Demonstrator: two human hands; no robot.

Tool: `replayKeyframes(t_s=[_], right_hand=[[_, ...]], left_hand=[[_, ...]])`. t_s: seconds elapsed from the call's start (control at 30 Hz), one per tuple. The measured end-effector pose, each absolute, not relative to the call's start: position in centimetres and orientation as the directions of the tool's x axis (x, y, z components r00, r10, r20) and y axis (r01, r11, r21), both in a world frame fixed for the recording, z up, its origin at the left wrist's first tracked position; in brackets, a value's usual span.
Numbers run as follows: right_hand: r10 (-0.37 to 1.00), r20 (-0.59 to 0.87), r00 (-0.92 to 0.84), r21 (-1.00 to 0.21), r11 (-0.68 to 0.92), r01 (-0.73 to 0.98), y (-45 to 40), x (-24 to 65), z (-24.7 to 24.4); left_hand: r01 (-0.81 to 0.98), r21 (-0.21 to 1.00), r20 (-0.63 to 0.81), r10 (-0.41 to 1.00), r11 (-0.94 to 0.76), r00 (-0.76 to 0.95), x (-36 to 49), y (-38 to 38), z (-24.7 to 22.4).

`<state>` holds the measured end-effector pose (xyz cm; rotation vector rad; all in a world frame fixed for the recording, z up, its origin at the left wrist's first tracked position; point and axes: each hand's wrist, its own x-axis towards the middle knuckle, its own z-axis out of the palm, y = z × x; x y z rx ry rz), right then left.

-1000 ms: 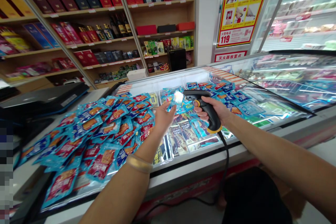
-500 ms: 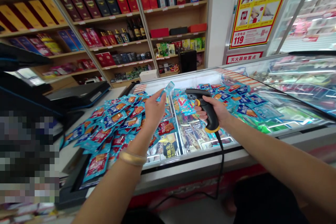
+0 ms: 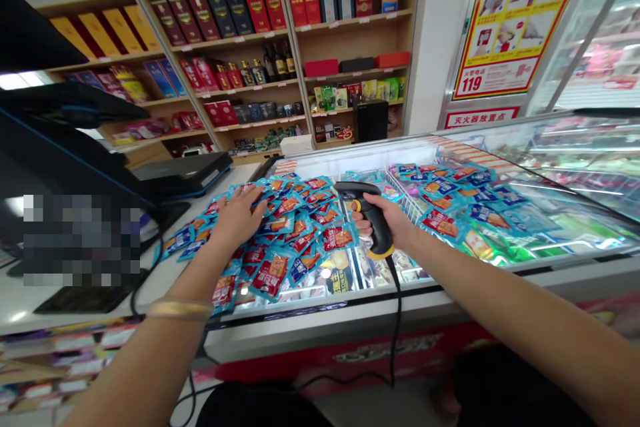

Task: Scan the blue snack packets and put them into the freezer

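Note:
My left hand (image 3: 241,215) lies spread, palm down, on the left side of a heap of small blue-edged snack packets (image 3: 295,213). The packets have red or dark blue labels and lie on the glass lid of a chest freezer. My right hand (image 3: 383,217) is wrapped round the grip of a black and yellow barcode scanner (image 3: 377,227), held just right of the heap with its head facing left. Its cable hangs down over the freezer's front edge. A second spread of packets (image 3: 460,190) lies further right on the glass.
At the left stand a dark checkout terminal (image 3: 65,147) and a flat black device (image 3: 185,173) on a counter. Shelves with boxed bottles (image 3: 220,13) rise behind. The freezer rim (image 3: 320,320) runs along the front. The scanner cable (image 3: 395,327) loops below it.
My left hand has let go of a packet and moved left and down onto the heap. My right hand has shifted a little left with the scanner. The view has turned slightly left.

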<state>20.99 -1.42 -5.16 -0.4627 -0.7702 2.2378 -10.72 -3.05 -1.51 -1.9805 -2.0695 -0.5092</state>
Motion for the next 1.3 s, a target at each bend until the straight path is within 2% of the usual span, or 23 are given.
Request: replayKeyframes(t_s=[0.13,0.3,0.43,0.53,0.6,0.77,0.93,1.13,1.3], right_hand=[[0.765,-0.084,-0.638,-0.649,-0.528,-0.547,-1.7,23.0,-4.9],[0.838,-0.074,-0.541,-0.674,-0.441,-0.592,-2.4,28.5,-4.7],[0.907,-0.056,-0.417,-0.687,-0.338,-0.643,-3.5,35.0,-4.7],[0.946,-0.078,-0.316,-0.705,-0.276,-0.653,-4.3,40.2,-4.7],[0.969,-0.08,-0.234,-0.702,-0.221,-0.677,-4.8,43.5,-4.9],[0.994,-0.092,-0.059,-0.702,-0.107,-0.705,-5.6,49.4,-5.5],[0.997,-0.071,-0.016,-0.729,-0.063,-0.681,-5.6,51.6,-6.4],[0.996,-0.085,-0.027,-0.67,-0.077,-0.738,-5.2,51.1,-6.9],[0.99,-0.129,-0.056,-0.609,-0.123,-0.784,-5.2,49.7,-6.7]], left_hand=[[0.995,0.101,0.471,0.881,0.006,-0.053,-8.4,-3.1,-0.5],[0.943,0.114,0.548,0.811,-0.313,0.203,-1.8,-2.1,-0.7],[0.811,0.162,0.451,0.774,-0.562,0.445,6.8,-1.2,-2.4],[0.702,0.189,0.369,0.712,-0.686,0.597,13.9,-0.7,-3.8],[0.633,0.164,0.323,0.648,-0.756,0.69,18.3,-0.3,-4.5],[0.541,0.054,0.22,0.538,-0.84,0.814,27.7,1.1,-5.5],[0.509,-0.038,0.141,0.5,-0.86,0.855,33.5,2.8,-5.8],[0.586,-0.014,-0.012,0.586,-0.81,0.81,34.0,3.8,-6.5],[0.557,-0.013,0.001,0.557,-0.831,0.831,30.8,2.4,-6.4]])
